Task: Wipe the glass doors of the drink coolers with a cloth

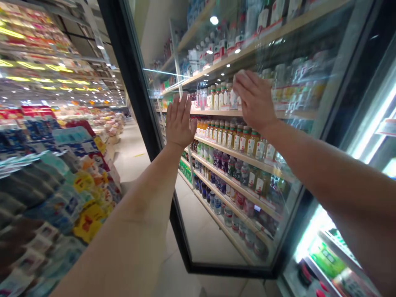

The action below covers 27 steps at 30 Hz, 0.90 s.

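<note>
1. Glass door, black-framed, on a drinks cooler.
2. Left hand: grip spread flat, at the glass.
3. Right hand: grip spread, on the glass; white patch at fingertips, unclear.
4. Bottled drinks on shelf, behind the door.
5. Packaged goods, aisle at left.

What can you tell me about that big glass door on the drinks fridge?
This glass door of a drinks cooler is one large clear pane in a slim black frame, streaked with reflected light. It stands swung open and upright. Rows of bottled drinks show through the pane. The person's left hand rests flat on the glass, fingers spread; the right hand presses on it higher up, over a small white wad, perhaps cloth.
</note>
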Each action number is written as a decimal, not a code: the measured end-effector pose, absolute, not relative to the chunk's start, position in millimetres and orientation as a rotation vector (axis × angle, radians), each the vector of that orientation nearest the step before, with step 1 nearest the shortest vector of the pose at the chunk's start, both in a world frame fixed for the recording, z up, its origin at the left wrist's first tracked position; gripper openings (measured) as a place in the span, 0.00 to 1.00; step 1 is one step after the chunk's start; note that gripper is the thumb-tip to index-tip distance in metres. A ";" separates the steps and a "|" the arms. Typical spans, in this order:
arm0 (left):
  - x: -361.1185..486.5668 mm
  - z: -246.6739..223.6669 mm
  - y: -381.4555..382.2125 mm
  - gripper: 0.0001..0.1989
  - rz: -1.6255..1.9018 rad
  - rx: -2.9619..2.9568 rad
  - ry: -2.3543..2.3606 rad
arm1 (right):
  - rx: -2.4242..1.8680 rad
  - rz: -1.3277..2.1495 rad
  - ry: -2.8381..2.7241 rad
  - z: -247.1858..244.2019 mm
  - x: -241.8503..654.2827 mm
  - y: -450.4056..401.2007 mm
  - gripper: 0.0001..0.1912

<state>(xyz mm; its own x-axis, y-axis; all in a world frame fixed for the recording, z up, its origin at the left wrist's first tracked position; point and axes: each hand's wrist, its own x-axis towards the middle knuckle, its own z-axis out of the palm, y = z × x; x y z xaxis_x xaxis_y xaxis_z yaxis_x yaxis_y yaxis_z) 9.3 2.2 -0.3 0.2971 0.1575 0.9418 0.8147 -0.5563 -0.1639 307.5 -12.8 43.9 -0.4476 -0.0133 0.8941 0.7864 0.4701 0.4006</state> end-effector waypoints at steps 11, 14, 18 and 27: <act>9.5 1.4 -0.2 0.37 -1.332 -1.905 -0.846 | -0.611 -1.093 -1.928 35.0 336.1 -30.7 0.25; 9.5 0.9 -4.1 0.37 -1.324 -1.899 -0.867 | -0.648 -1.050 -1.810 19.6 350.3 -30.9 0.27; 8.7 0.9 -9.1 0.38 -1.324 -1.902 -0.879 | -0.484 -1.127 -2.289 -45.7 353.6 -41.2 0.30; 10.0 0.7 -20.3 0.37 -1.360 -1.880 -0.868 | -0.716 -1.095 -1.794 -18.3 445.1 -56.1 0.27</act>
